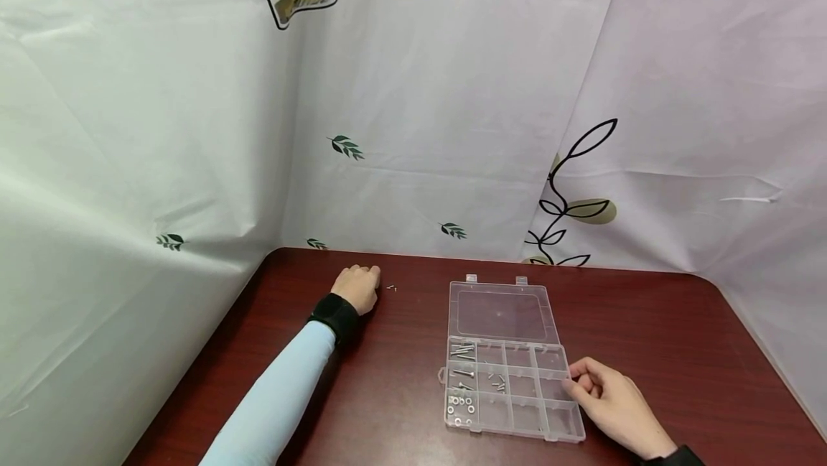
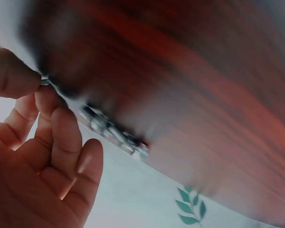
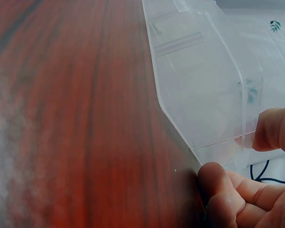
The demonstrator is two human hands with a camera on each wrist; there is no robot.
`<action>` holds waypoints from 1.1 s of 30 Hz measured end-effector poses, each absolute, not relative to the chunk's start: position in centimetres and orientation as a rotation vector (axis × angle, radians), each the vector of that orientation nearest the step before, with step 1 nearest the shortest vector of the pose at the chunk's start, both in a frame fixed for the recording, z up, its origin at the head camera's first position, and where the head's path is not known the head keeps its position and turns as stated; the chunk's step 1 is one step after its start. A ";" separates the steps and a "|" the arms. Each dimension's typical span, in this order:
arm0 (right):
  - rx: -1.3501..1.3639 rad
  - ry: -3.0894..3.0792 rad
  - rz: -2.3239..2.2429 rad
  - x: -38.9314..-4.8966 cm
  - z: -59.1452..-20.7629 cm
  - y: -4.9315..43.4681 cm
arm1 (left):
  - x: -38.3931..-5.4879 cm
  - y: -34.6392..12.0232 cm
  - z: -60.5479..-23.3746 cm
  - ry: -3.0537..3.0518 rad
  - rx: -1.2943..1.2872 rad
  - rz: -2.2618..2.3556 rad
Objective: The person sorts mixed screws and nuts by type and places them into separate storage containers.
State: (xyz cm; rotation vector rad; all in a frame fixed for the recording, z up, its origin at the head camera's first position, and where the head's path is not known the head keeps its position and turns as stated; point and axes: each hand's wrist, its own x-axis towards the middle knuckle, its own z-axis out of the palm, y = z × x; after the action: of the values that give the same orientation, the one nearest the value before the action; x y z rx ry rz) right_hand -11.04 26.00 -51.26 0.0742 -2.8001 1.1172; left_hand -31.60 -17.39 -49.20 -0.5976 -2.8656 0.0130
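Observation:
My left hand (image 1: 357, 288) is at the far left of the table. In the left wrist view its thumb and index finger pinch a small metal screw (image 2: 45, 81), mostly hidden by the fingertips. Close by lie several small screws (image 1: 391, 287), blurred in the left wrist view. A clear plastic compartment box (image 1: 526, 417) lies with its lid (image 1: 500, 317) folded back. My right hand (image 1: 614, 405) grips the box's right side, thumb at the rim and curled fingers low against the outer wall.
The box's left compartments hold long bolts (image 1: 462, 351), shorter bolts (image 1: 464, 373) and several nuts or washers (image 1: 461, 403). Small screws (image 1: 499, 383) lie in a middle compartment. A dark red wooden table (image 1: 388, 394) meets a white printed cloth (image 1: 413, 128) at the back and sides.

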 end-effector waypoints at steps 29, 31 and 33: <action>0.062 -2.831 1.141 -11.0 -51.0 26.0 | -22.3 -2.5 -44.8 -2.350 -1.361 0.123; 0.057 -2.839 1.148 -11.1 -50.9 26.0 | -21.8 -2.0 -44.8 -2.358 -1.390 0.128; 0.053 -2.848 1.153 -11.1 -50.9 26.1 | -21.3 -1.7 -44.8 -2.399 -1.416 0.118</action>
State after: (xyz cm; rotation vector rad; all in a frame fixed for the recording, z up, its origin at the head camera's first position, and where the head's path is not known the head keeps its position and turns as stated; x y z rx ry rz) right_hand -11.08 26.05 -50.87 0.0530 -2.8483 1.1525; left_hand -21.34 -1.72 -44.82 -1.4156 -2.3986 0.1182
